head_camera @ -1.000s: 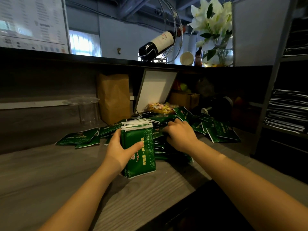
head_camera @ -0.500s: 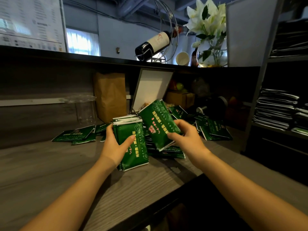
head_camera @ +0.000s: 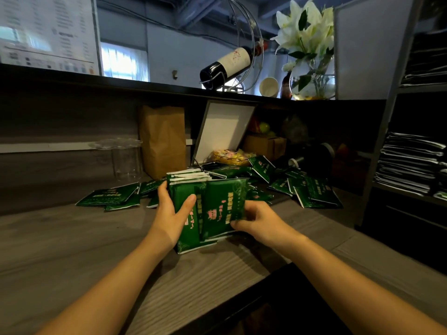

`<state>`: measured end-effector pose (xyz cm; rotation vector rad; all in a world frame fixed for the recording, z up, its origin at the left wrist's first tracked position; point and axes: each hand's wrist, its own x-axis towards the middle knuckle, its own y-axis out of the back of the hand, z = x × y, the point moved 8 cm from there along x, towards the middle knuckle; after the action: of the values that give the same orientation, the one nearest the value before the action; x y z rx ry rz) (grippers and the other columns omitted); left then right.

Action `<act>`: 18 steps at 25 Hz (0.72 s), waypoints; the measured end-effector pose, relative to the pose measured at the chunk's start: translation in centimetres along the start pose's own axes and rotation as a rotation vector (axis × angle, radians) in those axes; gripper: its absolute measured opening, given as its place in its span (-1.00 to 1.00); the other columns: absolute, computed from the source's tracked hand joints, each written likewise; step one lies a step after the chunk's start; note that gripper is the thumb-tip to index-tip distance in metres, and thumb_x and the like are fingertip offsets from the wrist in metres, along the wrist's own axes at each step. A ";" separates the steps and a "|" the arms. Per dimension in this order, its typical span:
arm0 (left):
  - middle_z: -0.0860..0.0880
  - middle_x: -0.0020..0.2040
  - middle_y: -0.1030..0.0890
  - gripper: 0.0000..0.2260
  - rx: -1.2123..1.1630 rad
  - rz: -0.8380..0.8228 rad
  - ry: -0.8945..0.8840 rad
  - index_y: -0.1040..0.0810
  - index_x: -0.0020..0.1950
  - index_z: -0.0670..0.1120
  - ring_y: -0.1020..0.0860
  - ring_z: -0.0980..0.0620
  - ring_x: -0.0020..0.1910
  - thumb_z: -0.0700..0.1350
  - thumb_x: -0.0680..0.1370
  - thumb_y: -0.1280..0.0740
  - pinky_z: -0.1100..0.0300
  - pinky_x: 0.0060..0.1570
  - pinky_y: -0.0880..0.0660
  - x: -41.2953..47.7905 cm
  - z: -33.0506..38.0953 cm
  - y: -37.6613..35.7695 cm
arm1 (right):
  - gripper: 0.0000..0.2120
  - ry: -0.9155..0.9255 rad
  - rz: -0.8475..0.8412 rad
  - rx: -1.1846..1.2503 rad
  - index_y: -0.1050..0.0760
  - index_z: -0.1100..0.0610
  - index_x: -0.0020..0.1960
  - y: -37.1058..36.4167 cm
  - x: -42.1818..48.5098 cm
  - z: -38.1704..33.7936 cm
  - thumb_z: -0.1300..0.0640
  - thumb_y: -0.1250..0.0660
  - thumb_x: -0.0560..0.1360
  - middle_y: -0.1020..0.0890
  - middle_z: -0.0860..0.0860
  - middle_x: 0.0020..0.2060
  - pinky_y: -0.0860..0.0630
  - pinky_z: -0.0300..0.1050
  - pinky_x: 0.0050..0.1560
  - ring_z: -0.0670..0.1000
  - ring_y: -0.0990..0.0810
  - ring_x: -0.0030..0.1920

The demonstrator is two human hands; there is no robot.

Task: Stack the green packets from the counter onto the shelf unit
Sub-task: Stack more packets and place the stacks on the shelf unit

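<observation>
My left hand [head_camera: 173, 215] grips an upright bundle of green packets [head_camera: 185, 189] that stands on the grey counter [head_camera: 72, 250]. My right hand [head_camera: 258, 221] pinches a single green packet [head_camera: 223, 206] by its lower right edge and holds it against the front of the bundle. More green packets lie loose on the counter: some to the left [head_camera: 111, 197], some to the right [head_camera: 314, 192], and a heap behind the bundle [head_camera: 229, 170]. The shelf unit [head_camera: 396, 97] stands at the right, with flat stacks of dark packets [head_camera: 408, 163] on its shelves.
A brown paper bag [head_camera: 163, 139], a clear plastic cup [head_camera: 125, 158] and an open white-lidded box [head_camera: 225, 131] stand against the counter's back wall. On the ledge above sit a wine bottle in a wire holder [head_camera: 227, 66] and a vase of white lilies [head_camera: 312, 68].
My right hand lifted one packet out of the heap, carried it left and now holds it upright against the front of the bundle. My left hand kept its grip on the bundle.
</observation>
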<state>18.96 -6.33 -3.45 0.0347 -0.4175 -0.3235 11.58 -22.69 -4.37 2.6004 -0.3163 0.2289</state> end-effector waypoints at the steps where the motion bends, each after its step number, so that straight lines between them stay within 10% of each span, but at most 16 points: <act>1: 0.04 0.26 -0.33 -0.46 -0.023 0.001 0.001 -0.03 0.52 -0.07 -0.32 0.11 0.26 -0.07 0.60 -0.19 0.25 0.18 -0.26 -0.2 0.2 -0.1 | -0.81 -0.003 -0.026 -0.062 -0.56 0.18 0.10 -0.7 0.2 0.0 0.29 -0.34 0.50 -0.66 0.04 0.04 -0.53 -0.05 0.18 -0.03 -0.61 0.07; 9: -0.04 0.25 -0.49 -0.24 0.034 -0.039 0.025 -0.07 0.49 -0.04 -0.51 0.01 0.18 -0.20 0.43 -0.45 0.12 0.17 -0.44 -0.2 -0.4 0.0 | -0.68 0.057 -0.018 -0.336 -0.34 0.05 0.02 -3.8 0.1 -2.4 0.13 -0.46 0.41 -0.49 -0.11 -0.22 -0.39 -0.32 -0.28 -0.15 -0.46 -0.25; 18: 0.05 0.10 -0.48 -0.34 -0.059 0.110 -0.026 -0.14 0.44 -0.04 -0.50 0.25 -0.06 -0.32 0.46 -0.40 0.23 0.07 -0.40 0.3 0.9 2.4 | -0.79 0.100 0.143 -0.658 -0.50 0.12 0.14 2.1 6.0 -3.4 0.21 -0.26 0.52 -0.57 0.07 0.10 -0.48 -0.02 0.15 0.07 -0.52 0.14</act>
<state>19.61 -4.15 -2.32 -0.0500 -0.4337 -0.2276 16.39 -23.81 0.85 1.9145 -0.4542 0.2519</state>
